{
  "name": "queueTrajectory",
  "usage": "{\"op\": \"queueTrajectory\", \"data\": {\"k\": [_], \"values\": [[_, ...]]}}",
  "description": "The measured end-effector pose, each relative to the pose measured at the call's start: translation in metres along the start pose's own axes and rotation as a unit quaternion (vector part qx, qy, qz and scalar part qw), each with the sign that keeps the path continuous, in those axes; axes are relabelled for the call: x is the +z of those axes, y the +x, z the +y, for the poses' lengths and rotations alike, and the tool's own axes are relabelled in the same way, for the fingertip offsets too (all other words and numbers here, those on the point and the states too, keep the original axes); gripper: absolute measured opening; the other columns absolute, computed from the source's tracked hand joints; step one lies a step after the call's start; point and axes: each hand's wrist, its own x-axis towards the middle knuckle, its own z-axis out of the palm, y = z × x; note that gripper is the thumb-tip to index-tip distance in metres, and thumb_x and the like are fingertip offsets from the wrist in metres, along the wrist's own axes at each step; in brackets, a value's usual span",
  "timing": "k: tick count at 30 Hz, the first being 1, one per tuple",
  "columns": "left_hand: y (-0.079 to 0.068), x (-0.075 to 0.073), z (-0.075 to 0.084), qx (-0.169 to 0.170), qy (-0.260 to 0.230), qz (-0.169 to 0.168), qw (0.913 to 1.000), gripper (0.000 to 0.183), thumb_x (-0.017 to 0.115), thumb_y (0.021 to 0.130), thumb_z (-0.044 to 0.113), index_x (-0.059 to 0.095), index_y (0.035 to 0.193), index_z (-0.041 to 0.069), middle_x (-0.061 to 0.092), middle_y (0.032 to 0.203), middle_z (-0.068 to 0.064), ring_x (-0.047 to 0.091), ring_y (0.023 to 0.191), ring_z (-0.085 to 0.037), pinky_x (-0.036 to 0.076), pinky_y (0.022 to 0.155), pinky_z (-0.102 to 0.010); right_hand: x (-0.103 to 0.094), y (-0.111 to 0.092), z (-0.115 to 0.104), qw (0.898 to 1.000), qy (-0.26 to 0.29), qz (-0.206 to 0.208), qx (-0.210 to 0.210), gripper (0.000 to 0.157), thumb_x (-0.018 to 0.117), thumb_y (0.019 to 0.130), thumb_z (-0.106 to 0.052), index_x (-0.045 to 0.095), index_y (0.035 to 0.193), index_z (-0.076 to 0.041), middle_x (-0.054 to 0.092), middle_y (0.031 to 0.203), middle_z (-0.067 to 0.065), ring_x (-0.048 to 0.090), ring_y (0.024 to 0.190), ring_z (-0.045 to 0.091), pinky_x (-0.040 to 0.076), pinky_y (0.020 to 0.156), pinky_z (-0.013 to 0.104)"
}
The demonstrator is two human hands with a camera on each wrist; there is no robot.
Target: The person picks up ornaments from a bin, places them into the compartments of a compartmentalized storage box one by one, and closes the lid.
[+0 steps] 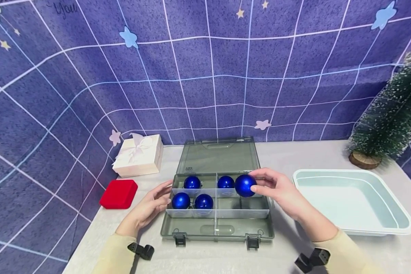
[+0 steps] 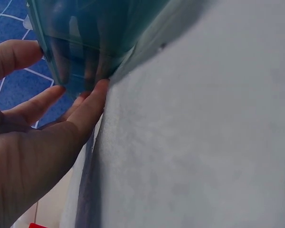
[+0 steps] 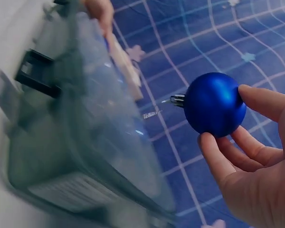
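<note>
My right hand pinches a matte blue Christmas ball between thumb and fingers. In the right wrist view the ball shows its silver cap pointing away from the palm, and it is held apart from the box. Below it lies a see-through grey-green compartment box, with its lid laid back. One blue ball sits in the back right compartment, another in the back left, and two more, one of them matte, in the middle left. My left hand rests its fingers against the box's left side.
To the right stands a pale blue tray, with a small frosted Christmas tree behind it. On the left are a red box and a white gift box with a ribbon. A patterned purple cloth hangs behind the table.
</note>
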Motion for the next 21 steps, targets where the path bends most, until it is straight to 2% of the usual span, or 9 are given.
{"op": "queueTrajectory", "data": {"k": [3, 6, 12, 16, 21], "values": [[0.001, 0.000, 0.000, 0.001, -0.003, -0.001, 1.0000, 0.075, 0.058, 0.096, 0.002, 0.023, 0.162, 0.007, 0.023, 0.162, -0.026, 0.035, 0.140, -0.037, 0.044, 0.101, -0.034, 0.012, 0.005, 0.010, 1.000, 0.014, -0.003, 0.013, 0.044, 0.073, 0.090, -0.003, 0.058, 0.130, 0.009, 0.064, 0.127, 0.022, 0.066, 0.110, 0.021, 0.052, 0.092, 0.029], [0.001, 0.000, 0.000, 0.000, -0.006, 0.000, 1.0000, 0.075, 0.058, 0.096, 0.001, 0.023, 0.162, 0.007, 0.023, 0.162, -0.026, 0.036, 0.139, -0.036, 0.045, 0.100, -0.032, 0.021, 0.008, 0.020, 1.000, 0.000, -0.005, 0.022, 0.043, 0.075, 0.090, -0.005, 0.061, 0.128, 0.006, 0.065, 0.126, 0.020, 0.065, 0.112, 0.028, 0.052, 0.091, 0.029], [0.000, 0.000, 0.000, -0.002, -0.008, 0.001, 1.0000, 0.075, 0.058, 0.096, 0.001, 0.022, 0.162, 0.006, 0.021, 0.162, -0.026, 0.032, 0.141, -0.036, 0.046, 0.098, -0.030, 0.031, 0.011, 0.032, 0.998, -0.059, -0.010, 0.005, 0.038, 0.078, 0.088, -0.007, 0.065, 0.122, 0.005, 0.067, 0.121, 0.020, 0.066, 0.108, 0.033, 0.054, 0.085, 0.028], [0.000, 0.000, 0.000, -0.002, -0.008, 0.000, 1.0000, 0.075, 0.058, 0.096, 0.001, 0.022, 0.162, 0.007, 0.021, 0.163, -0.026, 0.032, 0.141, -0.037, 0.046, 0.098, -0.030, 0.037, 0.011, 0.034, 0.994, -0.107, 0.000, -0.004, 0.035, 0.080, 0.086, -0.007, 0.067, 0.117, 0.002, 0.069, 0.119, 0.018, 0.067, 0.107, 0.034, 0.056, 0.086, 0.033], [0.000, 0.000, 0.000, -0.003, -0.008, 0.000, 1.0000, 0.076, 0.058, 0.096, 0.001, 0.022, 0.162, 0.007, 0.021, 0.163, -0.026, 0.035, 0.140, -0.036, 0.046, 0.098, -0.030, 0.044, 0.009, 0.034, 0.986, -0.162, 0.028, 0.006, 0.032, 0.084, 0.082, -0.007, 0.068, 0.110, -0.004, 0.070, 0.116, 0.012, 0.069, 0.104, 0.030, 0.057, 0.086, 0.037]]}}
